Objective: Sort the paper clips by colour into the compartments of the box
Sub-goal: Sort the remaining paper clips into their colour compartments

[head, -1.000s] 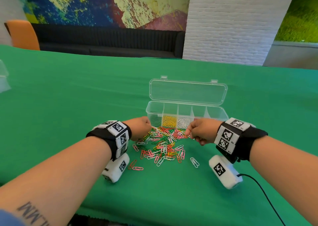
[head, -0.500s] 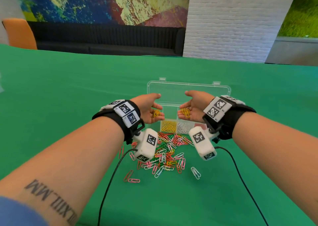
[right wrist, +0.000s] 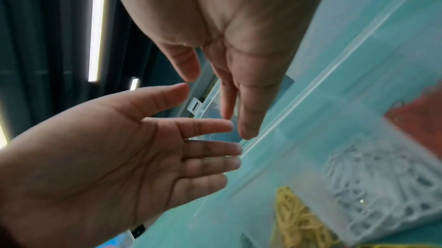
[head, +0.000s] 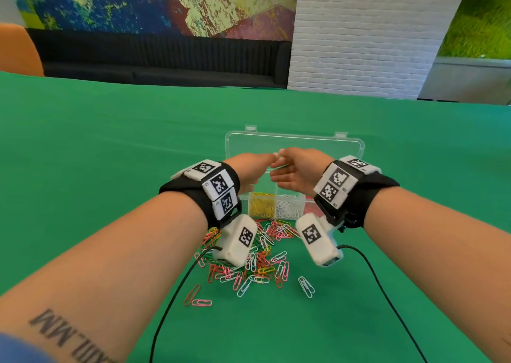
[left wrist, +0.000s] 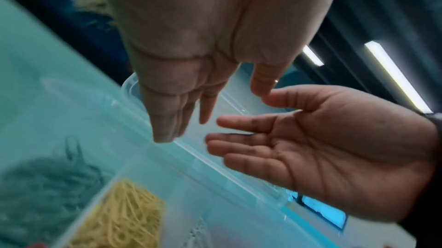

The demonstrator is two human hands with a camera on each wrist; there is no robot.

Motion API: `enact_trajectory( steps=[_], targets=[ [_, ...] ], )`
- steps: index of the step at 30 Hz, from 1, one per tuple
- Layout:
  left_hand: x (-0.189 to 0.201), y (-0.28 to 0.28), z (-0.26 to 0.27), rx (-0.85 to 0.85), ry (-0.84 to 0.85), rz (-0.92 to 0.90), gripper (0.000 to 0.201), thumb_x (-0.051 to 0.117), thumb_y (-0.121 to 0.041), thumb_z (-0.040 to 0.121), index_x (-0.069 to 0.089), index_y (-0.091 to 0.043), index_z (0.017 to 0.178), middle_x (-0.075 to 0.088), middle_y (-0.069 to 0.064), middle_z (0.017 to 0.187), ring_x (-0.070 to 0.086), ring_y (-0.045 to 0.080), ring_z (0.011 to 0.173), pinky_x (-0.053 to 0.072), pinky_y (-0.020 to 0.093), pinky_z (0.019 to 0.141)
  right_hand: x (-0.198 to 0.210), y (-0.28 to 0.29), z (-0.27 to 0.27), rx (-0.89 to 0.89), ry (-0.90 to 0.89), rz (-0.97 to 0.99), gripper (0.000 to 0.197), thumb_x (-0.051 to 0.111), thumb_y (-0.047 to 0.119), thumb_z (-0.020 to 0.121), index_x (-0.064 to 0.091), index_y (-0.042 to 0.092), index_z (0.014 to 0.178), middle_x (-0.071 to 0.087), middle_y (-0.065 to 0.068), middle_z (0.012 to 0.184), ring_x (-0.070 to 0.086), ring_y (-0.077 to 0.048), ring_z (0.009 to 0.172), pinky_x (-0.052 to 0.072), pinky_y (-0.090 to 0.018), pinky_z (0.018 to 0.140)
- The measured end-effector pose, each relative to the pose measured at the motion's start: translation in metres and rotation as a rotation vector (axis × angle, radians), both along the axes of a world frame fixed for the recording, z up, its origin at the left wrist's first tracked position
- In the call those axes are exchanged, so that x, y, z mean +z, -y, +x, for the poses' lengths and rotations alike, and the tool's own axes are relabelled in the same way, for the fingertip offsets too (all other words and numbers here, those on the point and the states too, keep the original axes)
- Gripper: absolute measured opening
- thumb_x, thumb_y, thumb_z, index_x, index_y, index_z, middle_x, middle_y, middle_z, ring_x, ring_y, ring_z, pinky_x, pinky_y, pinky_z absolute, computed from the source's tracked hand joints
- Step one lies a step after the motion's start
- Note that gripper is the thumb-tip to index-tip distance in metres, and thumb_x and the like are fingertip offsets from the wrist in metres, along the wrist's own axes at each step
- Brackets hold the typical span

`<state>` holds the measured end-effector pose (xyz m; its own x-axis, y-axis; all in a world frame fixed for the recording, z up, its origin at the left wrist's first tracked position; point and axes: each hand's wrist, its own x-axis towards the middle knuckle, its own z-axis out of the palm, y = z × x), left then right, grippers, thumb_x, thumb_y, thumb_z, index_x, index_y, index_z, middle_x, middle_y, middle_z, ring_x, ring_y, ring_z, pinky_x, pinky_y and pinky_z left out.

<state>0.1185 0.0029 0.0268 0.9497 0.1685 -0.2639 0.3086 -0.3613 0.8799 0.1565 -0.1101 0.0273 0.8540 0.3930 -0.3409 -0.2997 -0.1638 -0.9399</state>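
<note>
In the head view the left hand (head: pixel 250 173) and right hand (head: pixel 297 173) hovered over the box (head: pixel 349 148), loose paper clips (head: pixel 257 257) lying just before it. Both wrist views showed flat, empty palms. Next, pick one colour only

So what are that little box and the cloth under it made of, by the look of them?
The box looks like clear, glossy hard plastic: the green shows through its raised lid, and the yellow clips show through its wall. The table cover looks like matte green fabric or felt, without shine; the exact weave cannot be told.
</note>
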Motion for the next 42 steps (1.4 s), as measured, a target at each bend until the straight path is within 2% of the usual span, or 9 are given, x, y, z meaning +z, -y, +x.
enact_trajectory(
  steps=[5,8,14,18,25,28,32,36,42],
  targets=[
    [0.000,-0.007,-0.033,-0.282,0.128,0.467,0.013,0.054,-0.029,0.092,0.059,-0.024,0.103,0.065,0.000,0.098,0.064,0.014,0.088,0.055,0.032,0.078,-0.007,0.046,-0.013,0.158,0.242,-0.321,0.023,0.037,0.000,0.095,0.054,0.006,0.080,0.057,-0.008,0.073,0.056,-0.015,0.063,0.050,-0.020,0.055],
    [-0.008,-0.005,-0.057,-0.464,0.100,0.644,0.008,0.059,-0.026,0.089,0.062,-0.028,0.096,0.056,-0.010,0.075,0.052,0.003,0.064,0.042,0.019,0.059,-0.023,0.074,-0.027,0.301,0.380,-0.654,0.022,0.046,0.004,0.092,0.059,0.013,0.077,0.061,-0.002,0.069,0.058,-0.011,0.059,0.050,-0.019,0.054],
    [-0.030,0.021,-0.073,-0.593,0.025,0.887,0.008,0.061,-0.022,0.088,0.066,-0.019,0.093,0.052,-0.013,0.072,0.045,0.001,0.063,0.037,0.015,0.055,-0.046,0.075,-0.043,0.441,0.611,-1.048,0.006,0.059,0.020,0.087,0.065,0.020,0.086,0.064,0.004,0.080,0.053,-0.004,0.060,0.043,-0.015,0.055],
    [-0.040,0.037,-0.068,-0.560,-0.029,0.908,0.015,0.064,-0.028,0.087,0.067,-0.017,0.096,0.062,-0.006,0.086,0.055,0.008,0.074,0.048,0.021,0.067,-0.052,0.060,-0.043,0.480,0.668,-1.127,0.022,0.066,0.029,0.084,0.066,0.015,0.101,0.066,-0.001,0.102,0.053,-0.011,0.081,0.044,-0.021,0.071],
    [-0.055,0.041,-0.059,-0.527,-0.061,0.936,0.024,0.066,-0.033,0.085,0.066,-0.013,0.099,0.067,0.003,0.099,0.059,0.017,0.086,0.053,0.030,0.083,-0.057,0.055,-0.040,0.527,0.757,-1.160,0.021,0.064,0.031,0.085,0.061,0.016,0.100,0.053,0.002,0.091,0.049,-0.015,0.084,0.036,-0.023,0.071],
    [-0.054,0.037,-0.057,-0.504,-0.075,0.930,0.024,0.067,-0.030,0.084,0.067,-0.010,0.098,0.062,0.002,0.088,0.055,0.018,0.080,0.049,0.028,0.075,-0.056,0.053,-0.040,0.557,0.789,-1.180,0.006,0.061,0.023,0.087,0.058,0.018,0.086,0.055,-0.002,0.093,0.048,-0.017,0.084,0.035,-0.023,0.071],
    [-0.057,0.034,-0.054,-0.488,-0.100,0.923,0.017,0.065,-0.019,0.082,0.068,-0.008,0.094,0.060,0.003,0.083,0.054,0.018,0.075,0.052,0.030,0.074,-0.056,0.052,-0.041,0.541,0.777,-1.206,0.028,0.053,0.013,0.085,0.040,0.021,0.061,0.050,-0.002,0.077,0.047,-0.020,0.078,0.038,-0.025,0.068],
    [-0.061,0.034,-0.052,-0.474,-0.107,0.952,0.005,0.059,-0.019,0.081,0.060,-0.014,0.080,0.054,0.004,0.077,0.049,0.019,0.067,0.052,0.030,0.069,-0.054,0.050,-0.045,0.482,0.766,-1.142,0.031,0.051,0.019,0.085,0.033,0.018,0.060,0.035,0.001,0.062,0.034,-0.013,0.058,0.030,-0.023,0.052],
    [-0.052,0.026,-0.055,-0.391,-0.038,0.884,0.016,0.053,-0.018,0.086,0.050,-0.016,0.070,0.046,0.003,0.070,0.042,0.019,0.064,0.041,0.025,0.061,-0.054,0.050,-0.045,0.482,0.773,-1.049,0.033,0.053,0.010,0.082,0.031,0.019,0.060,0.034,0.002,0.061,0.033,-0.013,0.058,0.028,-0.022,0.050]
  ],
)
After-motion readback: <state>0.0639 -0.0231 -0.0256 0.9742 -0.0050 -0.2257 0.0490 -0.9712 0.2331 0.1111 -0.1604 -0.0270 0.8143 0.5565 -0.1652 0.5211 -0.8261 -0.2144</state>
